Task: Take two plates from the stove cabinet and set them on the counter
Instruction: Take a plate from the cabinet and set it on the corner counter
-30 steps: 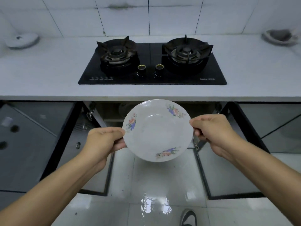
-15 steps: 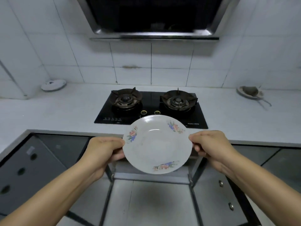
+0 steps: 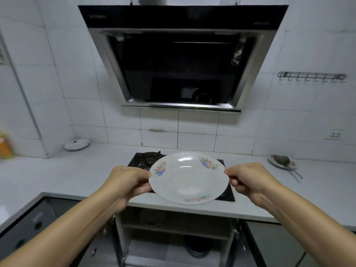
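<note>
A white plate with small flower prints hangs in the air above the front of the black gas stove. My left hand grips its left rim and my right hand grips its right rim. The plate covers most of the stove. Below the white counter the stove cabinet stands with both doors open; a shelf and dim round shapes show inside, too dark to name.
A large black range hood hangs over the stove. On the counter sit a white round lid at back left and a dish with a grey cloth at right. A hook rail and a socket are on the right wall.
The plate has risen with both hands from in front of the open cabinet to above the stove. The view has tilted upward, and the range hood fills the top.
</note>
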A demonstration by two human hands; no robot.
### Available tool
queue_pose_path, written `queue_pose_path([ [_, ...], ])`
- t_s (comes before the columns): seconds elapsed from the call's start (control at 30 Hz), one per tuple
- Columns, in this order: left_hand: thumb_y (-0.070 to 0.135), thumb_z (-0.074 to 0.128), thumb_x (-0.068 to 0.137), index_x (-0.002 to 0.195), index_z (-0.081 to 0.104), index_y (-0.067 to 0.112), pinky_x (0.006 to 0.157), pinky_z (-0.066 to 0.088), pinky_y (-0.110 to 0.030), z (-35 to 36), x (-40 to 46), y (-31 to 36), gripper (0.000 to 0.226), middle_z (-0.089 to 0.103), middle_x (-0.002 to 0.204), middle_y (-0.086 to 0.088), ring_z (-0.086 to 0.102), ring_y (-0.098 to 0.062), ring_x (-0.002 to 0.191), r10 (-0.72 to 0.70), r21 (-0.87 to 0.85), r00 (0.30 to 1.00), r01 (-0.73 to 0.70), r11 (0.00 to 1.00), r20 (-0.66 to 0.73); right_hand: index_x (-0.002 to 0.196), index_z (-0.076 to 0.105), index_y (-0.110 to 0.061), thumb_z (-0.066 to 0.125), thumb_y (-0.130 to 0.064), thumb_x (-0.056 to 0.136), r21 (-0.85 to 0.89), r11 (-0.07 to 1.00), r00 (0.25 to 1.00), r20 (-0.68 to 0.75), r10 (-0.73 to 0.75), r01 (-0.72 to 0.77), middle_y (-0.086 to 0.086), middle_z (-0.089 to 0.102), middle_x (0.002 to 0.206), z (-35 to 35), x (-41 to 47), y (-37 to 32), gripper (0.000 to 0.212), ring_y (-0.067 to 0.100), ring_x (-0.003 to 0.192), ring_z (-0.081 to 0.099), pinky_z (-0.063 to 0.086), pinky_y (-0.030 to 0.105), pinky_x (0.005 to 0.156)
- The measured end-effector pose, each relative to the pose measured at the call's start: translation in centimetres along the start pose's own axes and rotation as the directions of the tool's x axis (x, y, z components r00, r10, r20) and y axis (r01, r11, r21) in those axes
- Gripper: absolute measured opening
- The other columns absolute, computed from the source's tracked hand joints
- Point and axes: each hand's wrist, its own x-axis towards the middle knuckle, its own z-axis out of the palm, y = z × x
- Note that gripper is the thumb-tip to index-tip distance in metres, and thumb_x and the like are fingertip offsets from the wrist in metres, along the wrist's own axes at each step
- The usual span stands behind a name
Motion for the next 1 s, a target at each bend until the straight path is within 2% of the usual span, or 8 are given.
queue_pose_path([
  [0.1,-0.013,0.062,0.079,0.075,0.065,-0.016,0.053,0.061,-0.031,0.2,-1.0,2.4,0.006,0.074,0.074,-0.026,0.075,-0.030,0.067,0.011,0.004,1.000,-0.011,1.000,0.003,0.069,0.066,0.003,0.062,0.004,0.077,0.019,1.000,1.000,0.001,0.000,0.000,0.007,0.058,0.044,-0.4,-0.8,-2.0,0.009,0.009,0.032,0.043,0.030,0.016,0.030],
  [0.33,-0.014,0.060,0.082,0.084,0.061,-0.016,0.045,0.057,-0.026,0.5,-3.7,5.5,0.003,0.074,0.067,-0.022,0.074,-0.028,0.062,0.035,0.017,0.999,-0.036,0.999,0.011,0.073,0.064,0.007,0.060,0.004,0.080,0.045,0.999,0.999,0.028,-0.028,0.026,0.008,0.057,0.045,-1.0,-3.2,-4.7,0.009,0.008,0.031,0.043,0.030,0.014,0.029],
  [0.5,-0.015,0.059,0.082,0.076,0.060,-0.013,0.042,0.056,-0.025,0.3,-4.7,5.5,0.006,0.072,0.056,-0.017,0.073,-0.025,0.053,0.053,0.044,0.998,-0.054,0.998,0.013,0.072,0.063,0.007,0.058,0.005,0.081,0.049,0.998,0.999,0.033,-0.032,0.031,0.007,0.055,0.041,-1.0,-4.6,-4.8,0.010,0.008,0.030,0.042,0.031,0.013,0.030],
  [0.67,-0.014,0.061,0.081,0.080,0.060,-0.014,0.044,0.056,-0.025,0.1,-4.1,4.9,0.002,0.073,0.058,-0.016,0.073,-0.024,0.055,0.031,0.053,0.999,-0.033,0.998,0.038,0.078,0.066,0.008,0.058,0.006,0.080,0.039,0.999,1.000,0.016,-0.017,0.016,0.008,0.055,0.046,-1.0,-4.8,-4.0,0.009,0.008,0.033,0.043,0.031,0.014,0.030],
  [0.87,-0.013,0.062,0.080,0.080,0.061,-0.015,0.046,0.058,-0.026,0.5,-2.9,4.5,0.003,0.072,0.056,-0.015,0.073,-0.024,0.057,0.010,0.056,0.995,-0.015,0.998,0.096,0.073,0.065,0.005,0.059,0.005,0.080,0.038,0.999,0.999,-0.033,-0.011,0.012,0.007,0.056,0.045,-1.8,-5.2,-3.2,0.009,0.008,0.034,0.044,0.032,0.016,0.030],
  [1.0,-0.013,0.062,0.079,0.083,0.061,-0.015,0.046,0.057,-0.026,1.5,-2.5,4.2,0.004,0.075,0.067,-0.020,0.074,-0.026,0.060,-0.003,0.059,0.989,-0.006,0.998,0.145,0.069,0.064,0.003,0.059,0.004,0.080,0.038,0.999,0.996,-0.085,-0.004,0.007,0.004,0.056,0.041,-2.6,-5.9,-2.6,0.012,0.008,0.034,0.044,0.033,0.015,0.031],
])
